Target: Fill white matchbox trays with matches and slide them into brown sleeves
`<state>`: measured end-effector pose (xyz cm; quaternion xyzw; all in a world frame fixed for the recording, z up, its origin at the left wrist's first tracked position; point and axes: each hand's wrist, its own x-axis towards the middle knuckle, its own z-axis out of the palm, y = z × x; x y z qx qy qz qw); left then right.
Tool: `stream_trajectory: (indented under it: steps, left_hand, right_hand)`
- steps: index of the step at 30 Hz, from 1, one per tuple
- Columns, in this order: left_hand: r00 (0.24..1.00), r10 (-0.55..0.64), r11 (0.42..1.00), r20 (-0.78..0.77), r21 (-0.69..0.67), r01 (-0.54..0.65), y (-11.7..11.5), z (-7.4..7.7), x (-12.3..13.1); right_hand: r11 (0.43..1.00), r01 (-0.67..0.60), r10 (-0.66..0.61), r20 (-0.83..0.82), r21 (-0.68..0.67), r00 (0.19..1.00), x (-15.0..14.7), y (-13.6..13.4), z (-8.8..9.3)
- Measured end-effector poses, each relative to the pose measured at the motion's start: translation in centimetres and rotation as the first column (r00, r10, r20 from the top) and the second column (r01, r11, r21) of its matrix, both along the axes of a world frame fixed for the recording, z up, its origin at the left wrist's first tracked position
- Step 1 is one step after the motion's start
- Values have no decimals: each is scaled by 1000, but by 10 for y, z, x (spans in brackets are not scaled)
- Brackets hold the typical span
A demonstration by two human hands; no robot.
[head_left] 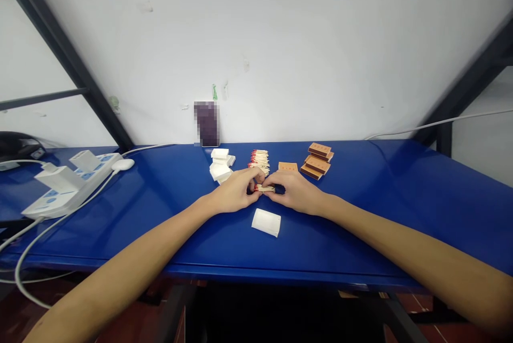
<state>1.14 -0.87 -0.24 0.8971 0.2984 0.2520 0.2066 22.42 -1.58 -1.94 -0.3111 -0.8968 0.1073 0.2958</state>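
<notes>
1. both hands met mid-table, the left hand (236, 191) and right hand (294, 189) pinching a small bundle of matches (265, 188) between fingertips, likely to even them.
2. a white tray (266, 221) lay just before them, within reach.
3. loose matches (259, 160), white trays (220, 165) and brown sleeves (318, 160) sat behind.
</notes>
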Motion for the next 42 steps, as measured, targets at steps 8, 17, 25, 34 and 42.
stream_trajectory:
  steps: [8, 17, 25, 34, 42]
  left_hand:
    - [995, 50, 981, -85, 193, -33, -6, 7, -1]
    - [935, -156, 949, -318, 216, 231, -17, 20, -5]
    - [933, -111, 944, -342, 259, 206, -14, 12, -1]
    - [942, -135, 968, -306, 162, 191, -12, 10, -2]
    - [955, 113, 993, -275, 55, -101, -18, 13, 2]
  right_hand:
    - [1000, 4, -4, -22, -1, 1000, 0, 0, 1]
    - [1000, 12, -13, -26, -7, 1000, 1, -1, 2]
    - [998, 58, -59, -37, -10, 998, 1, 0, 0]
    - [998, 58, -58, -50, -6, 997, 1, 0, 0]
    - [997, 67, -69, -67, -26, 995, 2, 3, -3]
